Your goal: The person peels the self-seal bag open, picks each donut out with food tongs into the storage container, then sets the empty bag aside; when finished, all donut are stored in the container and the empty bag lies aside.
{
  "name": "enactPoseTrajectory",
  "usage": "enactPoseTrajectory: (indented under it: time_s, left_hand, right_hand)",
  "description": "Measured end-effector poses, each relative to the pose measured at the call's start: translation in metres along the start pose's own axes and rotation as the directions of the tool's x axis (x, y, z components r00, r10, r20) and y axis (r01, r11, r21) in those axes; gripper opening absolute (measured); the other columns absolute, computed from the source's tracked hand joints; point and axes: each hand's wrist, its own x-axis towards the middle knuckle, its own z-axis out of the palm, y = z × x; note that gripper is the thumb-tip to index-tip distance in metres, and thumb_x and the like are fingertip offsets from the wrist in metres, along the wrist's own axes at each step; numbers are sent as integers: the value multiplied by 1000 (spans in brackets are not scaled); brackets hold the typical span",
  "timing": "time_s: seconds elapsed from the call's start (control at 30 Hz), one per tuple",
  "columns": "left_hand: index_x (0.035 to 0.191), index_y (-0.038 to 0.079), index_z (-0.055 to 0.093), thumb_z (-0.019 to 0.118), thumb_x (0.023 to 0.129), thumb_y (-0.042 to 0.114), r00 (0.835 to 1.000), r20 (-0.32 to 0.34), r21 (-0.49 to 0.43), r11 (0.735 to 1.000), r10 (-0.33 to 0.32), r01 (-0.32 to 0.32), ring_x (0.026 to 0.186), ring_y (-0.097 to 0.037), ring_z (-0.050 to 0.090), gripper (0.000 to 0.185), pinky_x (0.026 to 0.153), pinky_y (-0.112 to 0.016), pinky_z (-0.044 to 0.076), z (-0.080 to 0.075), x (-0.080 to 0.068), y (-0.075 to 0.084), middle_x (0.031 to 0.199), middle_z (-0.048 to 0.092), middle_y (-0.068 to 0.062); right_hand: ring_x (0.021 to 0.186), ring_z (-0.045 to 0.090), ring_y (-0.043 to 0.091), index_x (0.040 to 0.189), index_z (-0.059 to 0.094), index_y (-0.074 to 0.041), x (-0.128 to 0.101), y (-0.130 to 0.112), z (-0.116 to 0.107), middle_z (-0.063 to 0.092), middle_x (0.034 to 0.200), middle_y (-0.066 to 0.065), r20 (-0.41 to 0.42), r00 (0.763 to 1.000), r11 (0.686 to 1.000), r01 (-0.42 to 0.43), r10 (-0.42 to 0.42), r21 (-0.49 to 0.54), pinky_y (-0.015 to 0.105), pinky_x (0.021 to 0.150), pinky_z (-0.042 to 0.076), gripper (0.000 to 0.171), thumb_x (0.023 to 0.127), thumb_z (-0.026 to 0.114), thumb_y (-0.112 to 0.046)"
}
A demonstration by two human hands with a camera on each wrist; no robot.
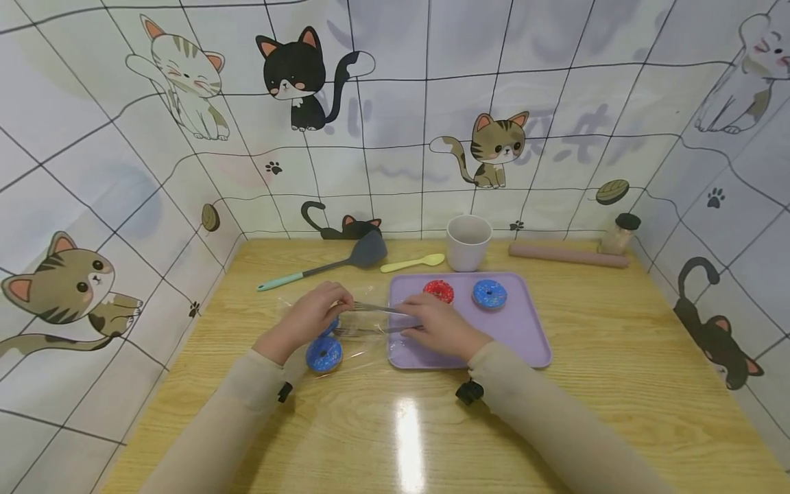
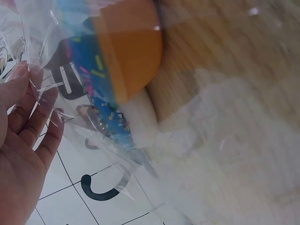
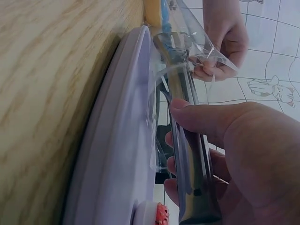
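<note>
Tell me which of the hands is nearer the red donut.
Right. The right hand holds tongs on the tray, just below the red donut; the left hand is off the tray, pinching the plastic bag.

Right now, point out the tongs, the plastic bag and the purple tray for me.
tongs (image 3: 193, 154), right wrist view, on the metal arm under the thumb.
plastic bag (image 1: 364, 346), head view, on its clear lower edge.
purple tray (image 1: 524, 329), head view, on bare surface.

Tongs (image 1: 379, 319) between both hands, over bag (image 1: 321, 329)

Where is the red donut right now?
In the head view, the red donut sits on the purple tray, beside a blue donut and just beyond the right hand.
</note>
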Motion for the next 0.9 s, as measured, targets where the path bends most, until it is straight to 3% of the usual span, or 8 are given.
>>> enactPoseTrajectory:
  time_s: [0.33,0.57,0.9]
  left_hand:
    - [103,13,70,68,100,11,1000,5,0,1000,-13,13,99,-18,59,5,88,-40,55,1,1,0,105,67,1]
    - [103,11,71,68,99,6,1000,-8,-16,1000,14,-14,98,-17,58,7,88,-41,55,3,1,0,104,67,1]
    - [103,11,69,66,100,7,1000,-13,-37,999,-7,7,98,-19,59,5,89,-41,54,1,-1,1,104,67,0]
  right_hand:
    - [122,62,22,140,65,-16,8,0,11,68,126,3,-18,1000,1000,19,-18,25,41,106,51,52,91,80,-23]
    - [121,62,24,141,64,-13,9,-4,13,68,127,5,2,1000,1000,29,-29,12,42,105,51,49,95,76,-23]
    - [115,62,21,141,65,-15,-5,-5,6,68,121,4,-49,999,1000,23,-23,7,42,99,54,49,93,77,-21]
